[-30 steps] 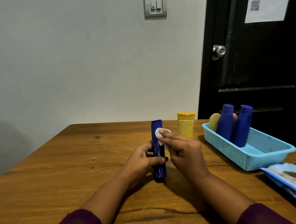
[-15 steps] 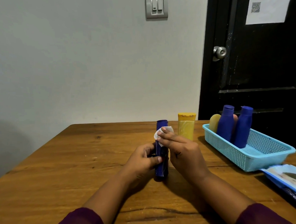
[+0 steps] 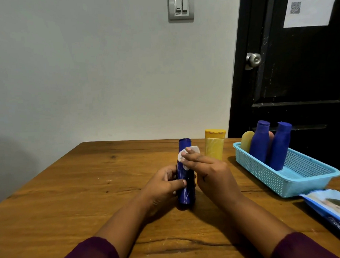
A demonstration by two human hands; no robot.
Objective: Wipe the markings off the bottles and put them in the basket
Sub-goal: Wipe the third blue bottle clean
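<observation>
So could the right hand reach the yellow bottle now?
Probably yes: the yellow bottle stands just beyond the right hand with nothing between, though that hand presses a wipe on the blue bottle.

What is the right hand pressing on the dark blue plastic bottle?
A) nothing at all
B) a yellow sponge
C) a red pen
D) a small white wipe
D: the right hand presses, with straight fingers, a small white wipe against the upper part of the dark blue plastic bottle, which the left hand grips lower down.
</observation>
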